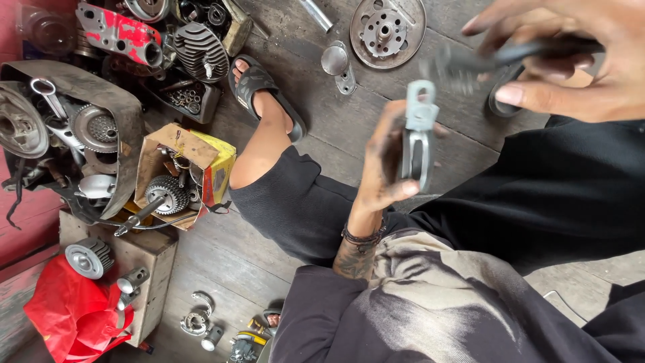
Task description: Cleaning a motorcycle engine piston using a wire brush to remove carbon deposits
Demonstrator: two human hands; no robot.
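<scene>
Gripping forked grey cast-metal bracket (pixel 419 134), left hand (pixel 383 168) fingers closed; right hand (pixel 571 60) fingers pinching blurred dark tool (pixel 510 55)

Forked metal part (pixel 419 134) held in left hand (pixel 383 165); right hand (pixel 571 60) above it to the right; cardboard box (pixel 178 175) of gears on floor (pixel 376 101) to the left.

My left hand (pixel 383 165) is raised in front of me, forearm coming up from below, a dark band and a tattoo at the wrist. Its grip is closed, thumb on one side, fingers wrapped behind. My right hand (pixel 571 60) hangs above at the upper right, blurred, fingers curled with thumb and fingertips pinched together. The hands sit near each other, not touching.
</scene>
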